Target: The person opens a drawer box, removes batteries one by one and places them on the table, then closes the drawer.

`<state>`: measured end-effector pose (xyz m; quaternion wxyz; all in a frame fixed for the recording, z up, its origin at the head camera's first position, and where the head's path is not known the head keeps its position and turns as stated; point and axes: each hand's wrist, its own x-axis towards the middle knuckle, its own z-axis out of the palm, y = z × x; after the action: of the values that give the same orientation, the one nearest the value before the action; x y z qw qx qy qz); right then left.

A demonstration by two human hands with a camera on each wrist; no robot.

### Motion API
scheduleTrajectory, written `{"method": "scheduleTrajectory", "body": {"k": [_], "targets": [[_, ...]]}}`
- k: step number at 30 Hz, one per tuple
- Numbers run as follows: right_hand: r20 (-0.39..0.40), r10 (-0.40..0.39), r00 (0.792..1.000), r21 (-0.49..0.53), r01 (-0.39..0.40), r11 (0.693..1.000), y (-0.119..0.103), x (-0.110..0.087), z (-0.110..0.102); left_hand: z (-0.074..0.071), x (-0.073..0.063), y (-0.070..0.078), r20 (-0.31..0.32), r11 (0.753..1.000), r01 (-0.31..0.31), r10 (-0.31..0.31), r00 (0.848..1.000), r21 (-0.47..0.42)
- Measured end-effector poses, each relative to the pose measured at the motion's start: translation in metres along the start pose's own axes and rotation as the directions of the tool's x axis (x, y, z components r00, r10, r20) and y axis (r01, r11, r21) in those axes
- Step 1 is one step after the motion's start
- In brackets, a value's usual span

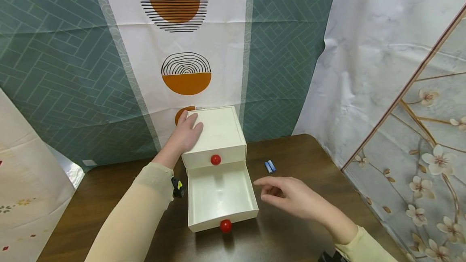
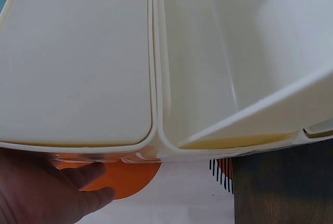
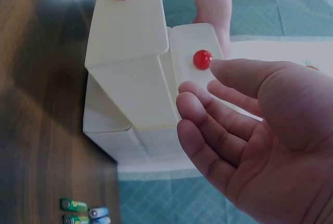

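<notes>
A white box with two drawers (image 1: 218, 130) stands on the table. Its upper drawer (image 1: 200, 159), with a red knob (image 1: 216, 159), is closed. Pulled far out, the lower drawer (image 1: 222, 191) shows a bare white inside; its own red knob (image 1: 225, 226) is at the front. My left hand (image 1: 185, 134) rests at the top left edge of the box, fingers spread; in the left wrist view it (image 2: 57, 193) lies along the side. To the right of the lower drawer hovers my right hand (image 1: 291, 195), loosely curled, with nothing in it.
Two blue-and-white batteries (image 1: 270, 167) lie on the brown table (image 1: 291, 233) right of the box. Green batteries (image 3: 74, 205) lie beside them in the right wrist view. Behind the table hangs a patterned cloth (image 1: 284, 72); a floral curtain (image 1: 418, 173) borders the right side.
</notes>
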<state>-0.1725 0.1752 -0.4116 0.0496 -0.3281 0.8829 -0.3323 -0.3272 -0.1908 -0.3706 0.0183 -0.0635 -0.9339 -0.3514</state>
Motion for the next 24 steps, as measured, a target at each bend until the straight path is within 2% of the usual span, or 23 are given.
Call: {"method": "scheduleTrajectory", "body": {"k": [15,24], "targets": [[0.030,-0.103,0.994,0.056,0.101,0.993,-0.018,-0.008,0.006,0.000,0.001,-0.001,0.002,1.000,-0.005,0.005,1.000,0.002],[0.068,-0.117,0.991,0.095,0.111,0.989,-0.029,-0.013,0.011,0.000,0.001,-0.001,0.004,1.000,-0.002,0.002,1.000,0.010]]}}
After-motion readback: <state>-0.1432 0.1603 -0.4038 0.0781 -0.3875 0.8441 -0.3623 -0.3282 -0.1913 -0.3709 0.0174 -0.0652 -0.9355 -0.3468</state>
